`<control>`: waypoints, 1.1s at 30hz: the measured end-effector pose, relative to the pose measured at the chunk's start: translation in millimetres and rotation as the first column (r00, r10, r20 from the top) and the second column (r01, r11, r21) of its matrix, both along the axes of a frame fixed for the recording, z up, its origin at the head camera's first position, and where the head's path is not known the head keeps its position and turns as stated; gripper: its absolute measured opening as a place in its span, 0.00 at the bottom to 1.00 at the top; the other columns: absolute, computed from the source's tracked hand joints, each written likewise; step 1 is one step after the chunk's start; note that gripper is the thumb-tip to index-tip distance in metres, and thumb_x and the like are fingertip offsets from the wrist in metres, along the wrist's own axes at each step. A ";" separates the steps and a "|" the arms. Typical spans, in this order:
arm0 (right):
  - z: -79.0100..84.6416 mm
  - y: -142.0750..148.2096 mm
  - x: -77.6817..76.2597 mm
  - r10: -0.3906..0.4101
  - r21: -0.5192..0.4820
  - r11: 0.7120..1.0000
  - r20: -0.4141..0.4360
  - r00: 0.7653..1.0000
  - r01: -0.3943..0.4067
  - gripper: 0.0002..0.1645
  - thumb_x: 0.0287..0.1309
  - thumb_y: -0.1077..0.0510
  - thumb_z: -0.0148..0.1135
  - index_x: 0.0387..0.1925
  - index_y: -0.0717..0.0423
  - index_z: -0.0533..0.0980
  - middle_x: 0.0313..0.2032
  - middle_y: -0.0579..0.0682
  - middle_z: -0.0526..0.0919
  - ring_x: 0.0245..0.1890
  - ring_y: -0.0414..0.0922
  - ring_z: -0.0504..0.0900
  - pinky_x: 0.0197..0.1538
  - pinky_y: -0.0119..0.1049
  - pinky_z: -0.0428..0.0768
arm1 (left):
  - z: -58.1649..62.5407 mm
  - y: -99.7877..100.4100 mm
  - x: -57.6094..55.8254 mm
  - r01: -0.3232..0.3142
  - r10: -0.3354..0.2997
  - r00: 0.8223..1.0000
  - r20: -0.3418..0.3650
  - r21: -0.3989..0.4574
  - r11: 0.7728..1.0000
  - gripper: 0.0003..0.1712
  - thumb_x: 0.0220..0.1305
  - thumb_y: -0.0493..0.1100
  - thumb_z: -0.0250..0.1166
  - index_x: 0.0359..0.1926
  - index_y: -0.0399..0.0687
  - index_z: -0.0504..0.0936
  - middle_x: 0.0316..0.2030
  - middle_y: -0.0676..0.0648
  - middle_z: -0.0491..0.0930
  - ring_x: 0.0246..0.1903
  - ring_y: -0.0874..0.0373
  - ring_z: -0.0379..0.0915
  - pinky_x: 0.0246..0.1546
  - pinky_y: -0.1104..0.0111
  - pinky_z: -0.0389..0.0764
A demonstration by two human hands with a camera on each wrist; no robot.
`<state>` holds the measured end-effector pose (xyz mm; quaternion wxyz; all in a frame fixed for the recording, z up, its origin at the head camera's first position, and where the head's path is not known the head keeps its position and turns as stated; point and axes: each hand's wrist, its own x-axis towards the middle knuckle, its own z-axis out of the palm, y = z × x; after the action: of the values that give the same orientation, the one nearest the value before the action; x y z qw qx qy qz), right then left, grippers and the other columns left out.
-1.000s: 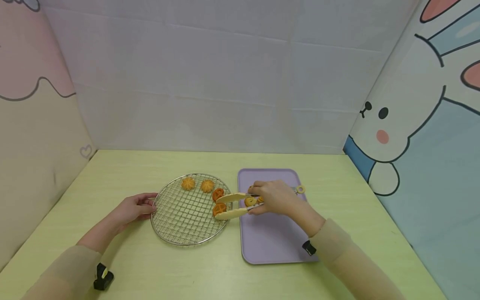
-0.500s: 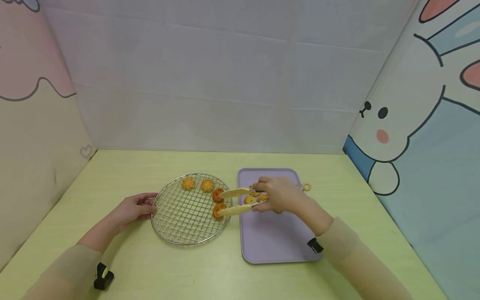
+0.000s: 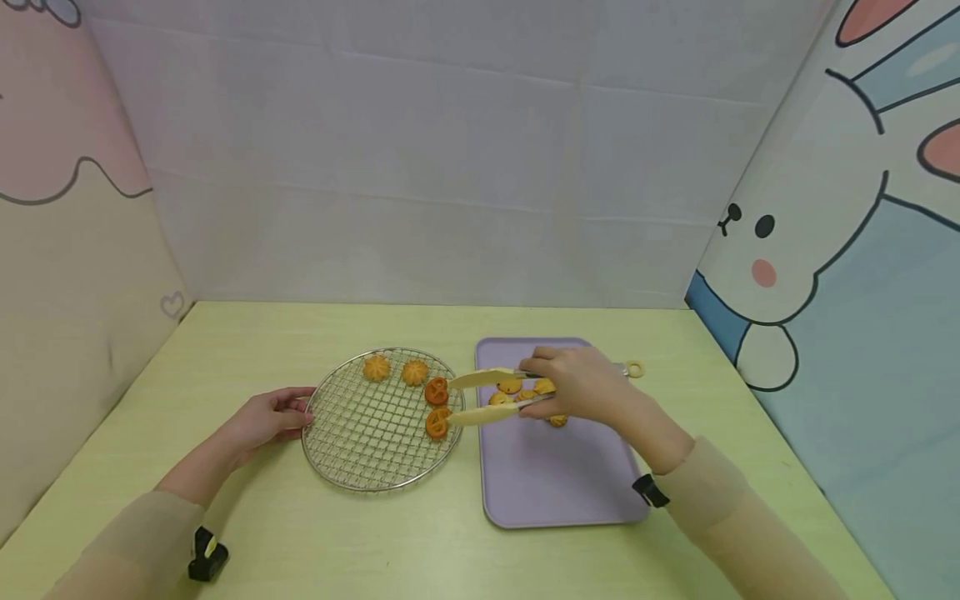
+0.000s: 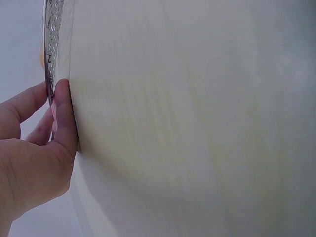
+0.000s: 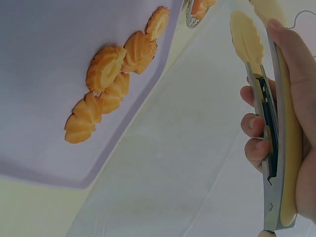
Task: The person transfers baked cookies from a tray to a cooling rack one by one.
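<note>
My right hand (image 3: pixel 585 385) grips the tongs (image 3: pixel 480 415), tips spread with nothing between; my left hand (image 3: pixel 264 421) pinches the rack (image 3: pixel 358 446) by its rim. Four cookies (image 3: pixel 377 367) lie there; perhaps six, partly hidden, are left on the tray (image 3: pixel 555 487).

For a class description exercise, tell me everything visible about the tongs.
The tongs have silvery, metallic arms, a yellow grip, broad, rounded yellow tips and a yellow end ring. The right hand holds them crosswise above the purple tray, tips towards the round wire rack, spread open with nothing between. Whether the lower tip touches the nearest biscuit is unclear.
</note>
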<state>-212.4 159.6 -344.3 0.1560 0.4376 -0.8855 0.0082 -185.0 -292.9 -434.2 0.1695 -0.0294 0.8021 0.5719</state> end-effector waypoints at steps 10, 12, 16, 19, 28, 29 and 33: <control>8.2 20.3 5.0 -0.056 0.006 0.998 -0.005 0.998 0.056 0.37 0.39 0.29 0.69 0.44 0.50 0.82 0.38 0.42 0.81 0.27 0.37 0.78 0.25 0.30 0.76 | -1.1 -0.5 0.8 0.008 -0.008 1.000 -0.001 -0.009 1.000 0.37 0.64 0.36 0.60 0.69 0.32 0.55 0.41 0.47 0.69 0.38 0.65 0.73 0.42 0.70 0.80; 9.3 25.4 5.9 -0.053 -0.003 0.999 -0.019 0.998 0.053 0.37 0.39 0.29 0.69 0.44 0.50 0.82 0.38 0.43 0.81 0.25 0.37 0.78 0.24 0.30 0.75 | -1.1 -0.6 1.0 0.009 -0.009 1.000 -0.002 -0.010 1.000 0.36 0.65 0.36 0.60 0.69 0.32 0.55 0.41 0.46 0.69 0.38 0.65 0.73 0.42 0.70 0.80; 10.6 35.4 7.9 -0.045 -0.030 0.999 -0.056 0.997 0.044 0.36 0.37 0.31 0.71 0.43 0.51 0.82 0.38 0.42 0.81 0.22 0.37 0.77 0.22 0.30 0.74 | -0.3 -0.4 1.1 0.008 -0.008 1.000 0.000 -0.007 1.000 0.36 0.65 0.36 0.59 0.69 0.32 0.55 0.41 0.46 0.69 0.38 0.65 0.73 0.42 0.70 0.80; 10.8 42.3 8.8 -0.053 -0.040 0.998 -0.065 0.996 0.050 0.35 0.37 0.32 0.71 0.43 0.51 0.82 0.37 0.42 0.81 0.22 0.36 0.77 0.22 0.31 0.74 | 0.4 -0.2 1.3 0.009 -0.009 1.000 -0.001 -0.002 1.000 0.36 0.65 0.35 0.59 0.69 0.31 0.54 0.41 0.46 0.69 0.38 0.65 0.73 0.42 0.70 0.80; 9.1 66.8 10.4 -0.091 -0.062 0.994 -0.089 0.992 0.085 0.37 0.37 0.28 0.69 0.42 0.50 0.82 0.35 0.42 0.81 0.20 0.33 0.71 0.20 0.27 0.70 | -0.7 -0.1 0.4 -0.001 0.001 1.000 0.000 0.003 1.000 0.36 0.64 0.34 0.59 0.69 0.31 0.55 0.41 0.46 0.69 0.38 0.65 0.74 0.42 0.70 0.80; 8.6 69.7 10.9 -0.098 -0.066 0.994 -0.089 0.991 0.092 0.38 0.37 0.28 0.68 0.42 0.51 0.82 0.35 0.42 0.81 0.20 0.33 0.71 0.20 0.27 0.69 | -0.8 -0.2 0.3 0.000 0.000 1.000 -0.001 0.005 1.000 0.36 0.64 0.34 0.59 0.69 0.31 0.55 0.41 0.46 0.69 0.38 0.66 0.74 0.42 0.70 0.80; 6.0 81.4 13.1 -0.135 -0.078 0.989 -0.075 0.988 0.129 0.38 0.38 0.28 0.68 0.43 0.51 0.82 0.36 0.42 0.82 0.21 0.35 0.74 0.21 0.28 0.70 | -0.5 -0.4 0.4 0.002 -0.001 1.000 -0.002 0.009 1.000 0.36 0.64 0.34 0.59 0.69 0.31 0.54 0.41 0.46 0.69 0.38 0.66 0.74 0.42 0.70 0.80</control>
<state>-199.3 240.9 -338.3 0.2072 0.3718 -0.9048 0.0127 -184.5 -293.3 -434.7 0.1692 -0.0274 0.7997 0.5754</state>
